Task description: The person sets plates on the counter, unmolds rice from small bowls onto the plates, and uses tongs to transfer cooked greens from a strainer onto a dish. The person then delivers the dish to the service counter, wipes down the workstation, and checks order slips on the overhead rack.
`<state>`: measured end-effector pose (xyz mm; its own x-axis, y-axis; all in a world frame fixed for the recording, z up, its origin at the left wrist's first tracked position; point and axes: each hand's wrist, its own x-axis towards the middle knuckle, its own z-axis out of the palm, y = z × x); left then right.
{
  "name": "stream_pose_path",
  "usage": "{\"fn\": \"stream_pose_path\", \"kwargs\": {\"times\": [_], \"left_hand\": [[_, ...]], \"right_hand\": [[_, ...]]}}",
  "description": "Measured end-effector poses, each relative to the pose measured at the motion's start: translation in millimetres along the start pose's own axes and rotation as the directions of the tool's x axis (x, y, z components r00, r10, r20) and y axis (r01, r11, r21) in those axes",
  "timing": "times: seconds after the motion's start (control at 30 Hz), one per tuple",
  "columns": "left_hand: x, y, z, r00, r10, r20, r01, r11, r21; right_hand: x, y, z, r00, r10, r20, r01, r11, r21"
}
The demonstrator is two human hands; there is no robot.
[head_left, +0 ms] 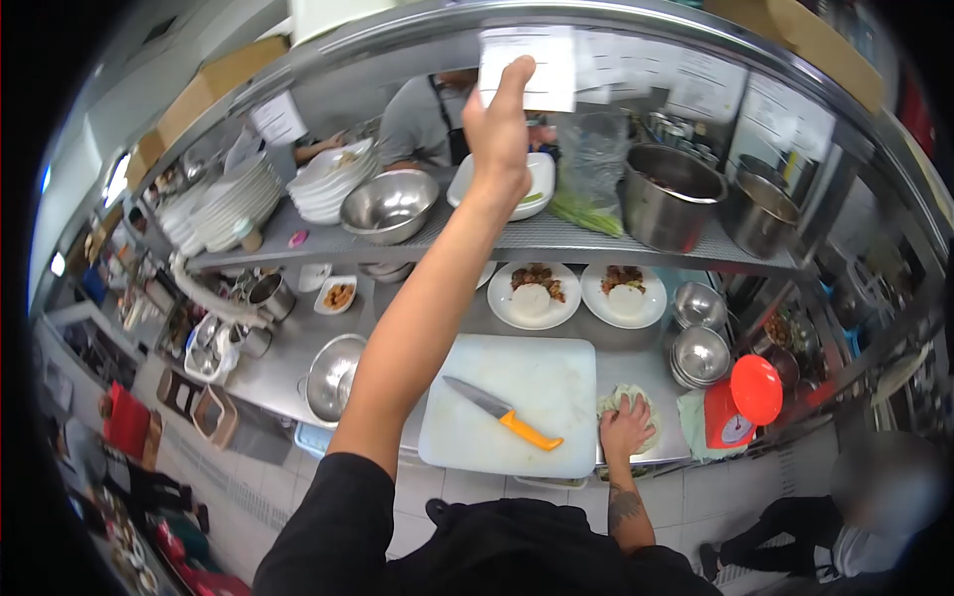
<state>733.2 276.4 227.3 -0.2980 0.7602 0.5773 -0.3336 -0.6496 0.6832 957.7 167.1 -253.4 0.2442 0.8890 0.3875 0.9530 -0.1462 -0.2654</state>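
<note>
My left hand (pixel 499 129) is raised to the top rail, its thumb pressed on a white paper slip (pixel 550 68). Down at the counter's front edge, my right hand (pixel 627 428) rests on a crumpled pale green cloth (pixel 644 399), fingers spread. Between my arms lies a white cutting board (pixel 467 437), and on it a knife with a yellow handle (pixel 530 429), blade toward the upper left. Behind the board stand two white plates (pixel 534 316) (pixel 624 317) with rice and dark meat.
The shelf (pixel 427 243) bears plate stacks (pixel 236 202), a steel bowl (pixel 390 206), greens (pixel 588 211) and steel pots (pixel 671 204). A red scale (pixel 730 412) stands right, a colander (pixel 334 377) left. A person (pixel 879 507) is at the lower right; others are behind the shelf.
</note>
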Motion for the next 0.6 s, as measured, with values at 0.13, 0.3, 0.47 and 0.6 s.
{"fn": "stream_pose_path", "kwargs": {"times": [0.13,0.3,0.47,0.6], "left_hand": [[5.0,18.2,-6.5,0.997,-0.083,0.006,0.083,0.996,-0.014],[33.4,3.4,-12.6,0.997,-0.068,0.035,0.063,0.991,0.117],[39.7,-2.5,-7.4,0.996,-0.075,-0.042,0.076,0.997,0.030],[37.7,-20.9,7.0,0.992,-0.122,-0.024,0.121,0.992,-0.046]], "right_hand": [[-3.7,-0.2,7.0,1.000,-0.002,-0.025,0.001,0.999,-0.034],[-1.2,-1.9,5.7,0.999,0.041,0.005,-0.041,0.999,-0.036],[-1.0,4.5,9.7,0.998,0.058,0.014,-0.057,0.997,-0.050],[-18.6,19.2,11.9,0.989,0.121,0.082,-0.119,0.992,-0.031]]}}
